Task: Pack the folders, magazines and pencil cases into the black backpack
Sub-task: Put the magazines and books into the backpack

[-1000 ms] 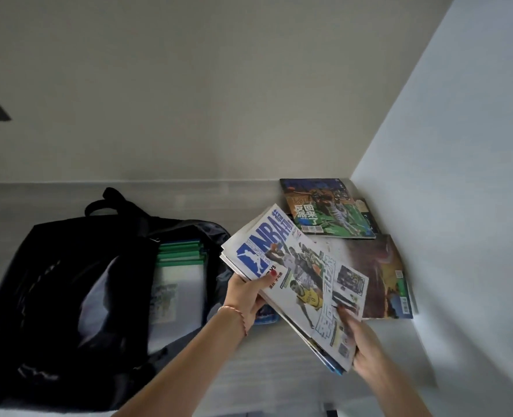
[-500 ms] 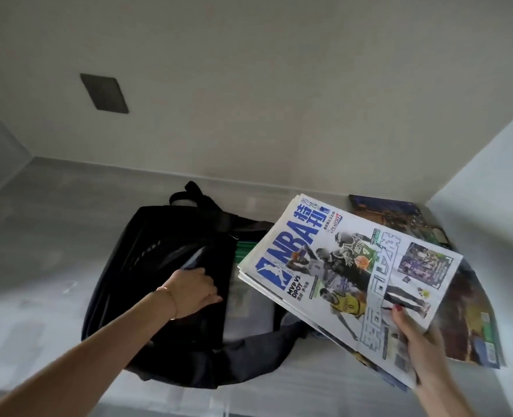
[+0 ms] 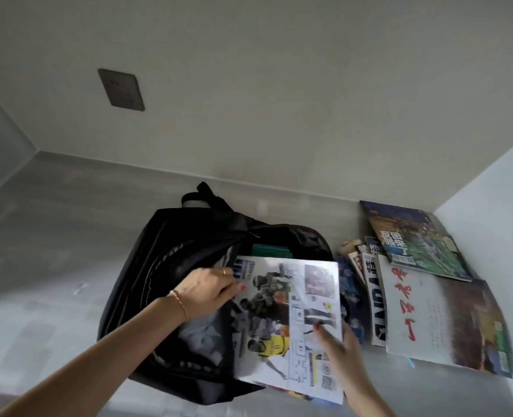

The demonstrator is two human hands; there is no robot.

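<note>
The stack of magazines [image 3: 288, 320], its top cover showing basketball players, lies tilted over the open mouth of the black backpack [image 3: 165, 296], with its far edge over the opening and its near corner hanging past the bag's front rim. The right hand [image 3: 336, 341] grips the stack at its near right edge: the thumb presses on the cover, the other fingers [image 3: 350, 335] curl underneath, so they are closed on the stack. The left hand [image 3: 207, 293] sits at the stack's left edge, at the bag's opening; its fingers [image 3: 234, 285] bend around what looks like the black flap, touching the cover, but whether they pinch the flap or the magazine I cannot tell. A thin bracelet [image 3: 179, 303] circles that wrist.

Just beyond the left fingers, inside the bag, green folder edges [image 3: 270, 251] show above the stack's far edge.

To the right of the right hand's fingers, more magazines lie on the desk [image 3: 53, 266]: a white-covered one with red brush characters [image 3: 423, 314], a fanned few [image 3: 369, 266] tucked under its left edge, and farther off a dark blue-and-green one [image 3: 414, 239] overlapping its far corner, close to the side wall [image 3: 496, 221].

On the back wall, well beyond the left fingers, is a grey socket plate [image 3: 121, 89].
</note>
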